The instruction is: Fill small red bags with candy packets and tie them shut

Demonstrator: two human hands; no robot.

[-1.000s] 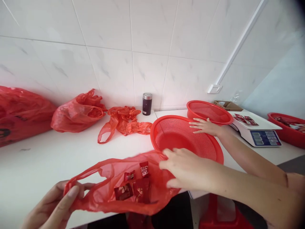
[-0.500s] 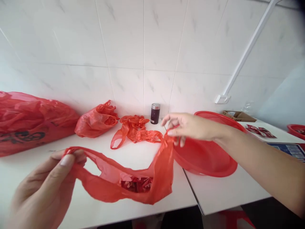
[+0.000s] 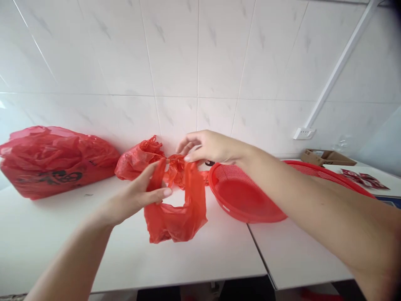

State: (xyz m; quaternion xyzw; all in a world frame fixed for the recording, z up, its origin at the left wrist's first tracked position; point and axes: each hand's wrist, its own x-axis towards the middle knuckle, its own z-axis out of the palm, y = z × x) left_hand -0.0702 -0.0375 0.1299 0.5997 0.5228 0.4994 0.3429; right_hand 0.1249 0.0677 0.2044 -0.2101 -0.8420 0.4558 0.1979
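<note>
A red plastic carrier bag (image 3: 177,223) hangs over the white table with its two loop handles upright. My left hand (image 3: 133,198) is closed loosely round the left handle, the thumb in front of it. At the top of the right handle, my right hand (image 3: 211,146) pinches the plastic between thumb and fingers. The bag's contents are hidden by its front side. Just behind it lie crumpled red bags (image 3: 178,171), partly covered by my hands. To the right stands a red mesh basket (image 3: 230,205), partly behind my right forearm.
A large stuffed red bag (image 3: 59,163) and a smaller red bundle (image 3: 134,161) lie along the wall at left. A cardboard box (image 3: 327,156) and several red packets (image 3: 365,179) are at far right. A seam divides the tabletop (image 3: 219,255). A dark cup is mostly hidden.
My hands have come closer together, drawing the stretched bag's handles upright. The left hand moved right and away from me. The red packets inside the bag no longer show. The view has shifted.
</note>
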